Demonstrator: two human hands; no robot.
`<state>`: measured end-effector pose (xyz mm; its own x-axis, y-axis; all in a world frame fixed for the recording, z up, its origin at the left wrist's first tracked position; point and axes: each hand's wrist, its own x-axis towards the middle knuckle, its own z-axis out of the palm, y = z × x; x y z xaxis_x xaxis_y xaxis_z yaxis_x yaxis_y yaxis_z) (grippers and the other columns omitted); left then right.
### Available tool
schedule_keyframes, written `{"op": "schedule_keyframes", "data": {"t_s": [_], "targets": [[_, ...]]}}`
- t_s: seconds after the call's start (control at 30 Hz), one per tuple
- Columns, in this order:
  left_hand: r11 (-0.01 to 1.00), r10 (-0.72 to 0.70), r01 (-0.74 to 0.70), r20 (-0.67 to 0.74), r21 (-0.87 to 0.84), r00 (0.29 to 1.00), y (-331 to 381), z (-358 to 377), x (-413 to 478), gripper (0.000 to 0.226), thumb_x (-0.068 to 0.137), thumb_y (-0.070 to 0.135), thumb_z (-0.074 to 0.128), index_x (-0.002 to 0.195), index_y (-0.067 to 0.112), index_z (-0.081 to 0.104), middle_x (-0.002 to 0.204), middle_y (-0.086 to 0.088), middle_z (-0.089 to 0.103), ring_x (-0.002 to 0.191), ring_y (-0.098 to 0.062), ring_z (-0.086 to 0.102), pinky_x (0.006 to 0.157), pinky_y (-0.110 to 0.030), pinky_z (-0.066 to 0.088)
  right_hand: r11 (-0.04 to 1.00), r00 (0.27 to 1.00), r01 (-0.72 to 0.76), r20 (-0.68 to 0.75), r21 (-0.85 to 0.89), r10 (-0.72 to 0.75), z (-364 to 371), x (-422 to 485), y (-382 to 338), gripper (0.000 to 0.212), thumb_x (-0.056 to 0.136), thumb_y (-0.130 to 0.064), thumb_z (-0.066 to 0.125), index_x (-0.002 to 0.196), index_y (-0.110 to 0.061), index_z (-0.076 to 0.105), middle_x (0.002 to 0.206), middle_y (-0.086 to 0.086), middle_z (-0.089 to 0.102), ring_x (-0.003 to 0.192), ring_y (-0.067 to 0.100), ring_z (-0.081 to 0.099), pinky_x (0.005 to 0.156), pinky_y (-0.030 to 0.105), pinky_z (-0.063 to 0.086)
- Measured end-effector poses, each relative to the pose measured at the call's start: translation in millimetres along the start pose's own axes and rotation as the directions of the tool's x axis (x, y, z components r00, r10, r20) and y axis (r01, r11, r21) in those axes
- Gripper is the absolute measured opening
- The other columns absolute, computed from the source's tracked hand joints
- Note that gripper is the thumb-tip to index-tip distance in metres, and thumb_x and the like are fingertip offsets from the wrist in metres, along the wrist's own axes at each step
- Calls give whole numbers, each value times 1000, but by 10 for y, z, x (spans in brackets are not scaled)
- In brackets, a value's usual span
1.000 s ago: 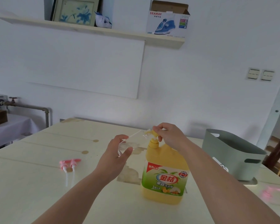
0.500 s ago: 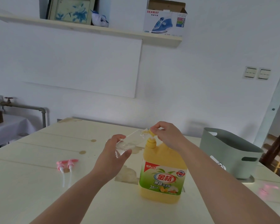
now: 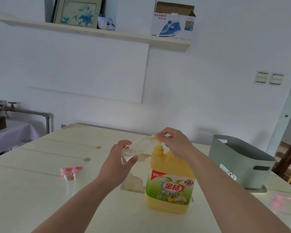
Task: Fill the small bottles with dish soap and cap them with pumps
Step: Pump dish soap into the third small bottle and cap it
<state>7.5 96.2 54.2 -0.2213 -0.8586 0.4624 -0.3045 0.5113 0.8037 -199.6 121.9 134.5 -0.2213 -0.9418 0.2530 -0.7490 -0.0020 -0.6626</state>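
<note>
Left hand grips a tilted small bottle, mouth at the spout of the soap jug mid-desk; right hand curls over the jug's pump head; two pink pumps lie left. Should the mouth slip off the spout, soap would likely hit the desk; labels read "金桔" on the jug and "SEAWAY" on the shelf box.

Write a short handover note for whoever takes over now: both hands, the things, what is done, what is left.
Left hand holds the small clear plastic bottle tilted, mouth at the spout of the yellow pump head.
Right hand grips that pump head on the large yellow dish soap jug, standing on the pale wooden table.
Two pink plastic pumps lie on the table, left of the hands.
Done: bottle set at the spout; soap level cannot be told.
Left: fill it, cap it with a pink pump.
</note>
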Motion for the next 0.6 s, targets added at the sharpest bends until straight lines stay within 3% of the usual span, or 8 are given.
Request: {"op": "schedule_keyframes", "data": {"t_s": [0.1, 0.23, 0.37, 0.53, 0.6], "targets": [[1000, 1, -1, -2, 9, 1000, -7, 0, 7, 37, 88, 29, 62, 116, 40, 42, 120, 9, 53, 94, -8, 56, 70, -22, 43, 1000, 1000, -8, -1, -24, 8, 13, 5, -5, 21, 88, -61, 51, 82, -43, 58, 109, -10, 63, 99, 16, 59, 94, 44, 46], [1000, 0, 0, -3, 17, 1000, -2, -15, 11, 36, 88, 31, 62, 116, 40, 42, 119, 11, 53, 91, -7, 56, 71, -25, 44, 1000, 1000, 6, 12, -1, -6, -4, -7, 22, 19, 89, -64, 47, 92, -49, 58, 96, -14, 61, 94, 11, 58, 93, 40, 46], [1000, -5, 5, 2, 16, 1000, -1, -37, 17, 37, 89, 31, 61, 117, 40, 41, 121, 10, 53, 96, -10, 57, 70, -23, 44, 992, 999, 38, 2, 122, -38, -57, -70, -28, 25, 94, -55, 45, 113, -43, 57, 75, -14, 51, 69, 4, 49, 70, 25, 39], [1000, -2, 2, 4, 13, 1000, 20, -28, 13, 36, 88, 32, 61, 116, 42, 40, 121, 10, 53, 92, -10, 56, 70, -24, 44, 994, 1000, 29, 2, 102, -30, -32, -56, -10, 20, 93, -52, 49, 101, -40, 63, 72, -14, 52, 64, 5, 46, 71, 28, 37], [1000, -3, 3, 5, 14, 1000, 26, -18, 14, 36, 89, 32, 61, 114, 43, 40, 121, 11, 52, 91, -7, 56, 69, -23, 43, 995, 1000, 11, 13, 100, -12, -26, -37, -3, 16, 92, -53, 52, 93, -40, 62, 80, -14, 57, 73, 6, 52, 76, 32, 41]]}}
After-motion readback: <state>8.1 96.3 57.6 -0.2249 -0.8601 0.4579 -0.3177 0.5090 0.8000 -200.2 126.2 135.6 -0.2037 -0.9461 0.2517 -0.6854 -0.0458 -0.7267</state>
